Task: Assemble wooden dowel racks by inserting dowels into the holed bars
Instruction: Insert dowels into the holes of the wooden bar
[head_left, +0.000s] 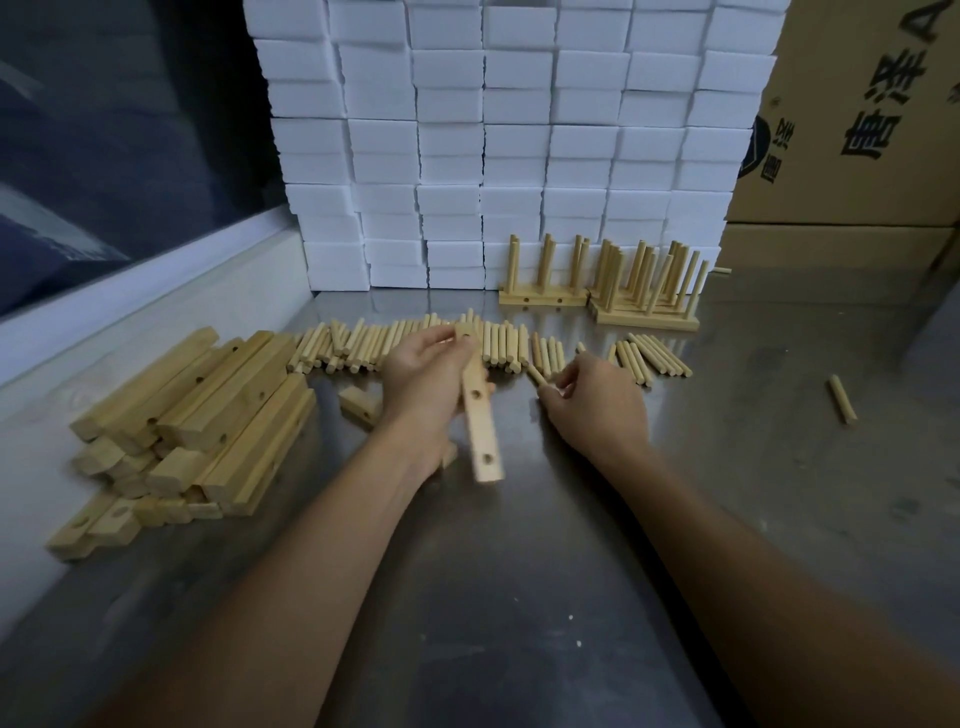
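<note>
Left hand (426, 384) up off the steel, fingers curled around a pale wooden bar with round holes (480, 415), gripping its far end while the near end hangs toward six o'clock, tilted, three holes showing down its face. Right hand (597, 400) is down on the brushed grey metal tabletop (519, 597), knuckles up, fingertips closed on one short light wooden dowel (536, 375) at the near edge of the loose dowels. Whether thumb and forefinger alone do the pinching, I can't tell from this angle.

Behind both hands, at twelve o'clock, a long row of loose short wooden dowels (395, 343) lies side by side across the table, with a smaller fanned group (652, 356) at one o'clock. A single stray dowel (842, 399) lies well apart at three o'clock.

At nine o'clock sits a heap of pale holed wooden bars (208, 415), stacked untidily. A short wooden block with a hole (359, 404) lies between that heap and the left hand.

Further back at one o'clock, finished wooden racks with upright dowels (613, 288) stand clustered together, just in front of a tall wall of stacked white foam blocks (493, 130). A brown cardboard box with black printed characters (857, 114) fills the two o'clock corner.
</note>
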